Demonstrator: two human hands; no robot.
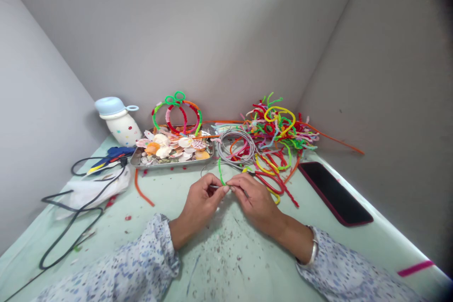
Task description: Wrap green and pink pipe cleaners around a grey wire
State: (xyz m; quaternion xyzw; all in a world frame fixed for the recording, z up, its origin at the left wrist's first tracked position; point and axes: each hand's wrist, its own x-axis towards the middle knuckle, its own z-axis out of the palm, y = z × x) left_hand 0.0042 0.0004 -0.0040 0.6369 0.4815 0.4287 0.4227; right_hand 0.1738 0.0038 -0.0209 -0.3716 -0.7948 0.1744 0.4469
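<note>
Both hands meet over the middle of the table, fingertips pinched together. A short green pipe cleaner stands up from between them. My left hand pinches its lower end with thumb and index finger. From the other side my right hand closes its thumb and fingers at the same spot, touching the left fingertips. The pipe cleaner's lower end is hidden by the fingers. Just behind the hands lie a coil of grey wire and a red-handled tool, its head partly hidden.
A metal tray of seashells stands at the back, with pipe-cleaner rings above it. Heaped pipe cleaners lie back right. A phone rests at right. A white bottle, black cable and plastic bag are left.
</note>
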